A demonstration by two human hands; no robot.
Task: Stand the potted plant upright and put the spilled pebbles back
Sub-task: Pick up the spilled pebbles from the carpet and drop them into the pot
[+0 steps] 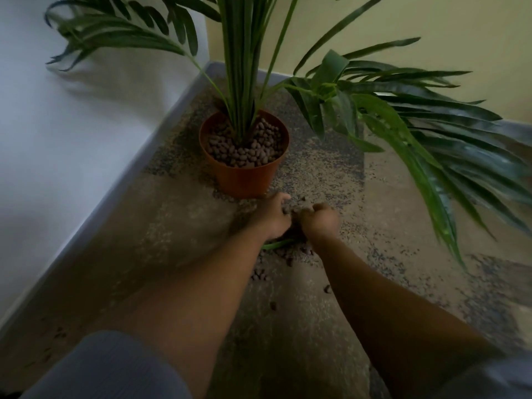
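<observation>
The potted plant stands upright in an orange-brown pot [244,177] in the floor corner, with brown pebbles [244,151] around its green stems. Spilled pebbles [288,256] lie scattered on the speckled floor in front of the pot. My left hand [273,216] and my right hand [319,221] are down on the floor just in front of the pot, cupped toward each other around a small heap of pebbles [292,211]. The fingers of both hands curl inward; what lies inside them is mostly hidden.
A white wall [72,125] runs along the left and a yellow wall [431,24] at the back, both with a grey skirting. Long green fronds [431,133] hang low to the right. A fallen green leaf piece [276,244] lies under my wrists.
</observation>
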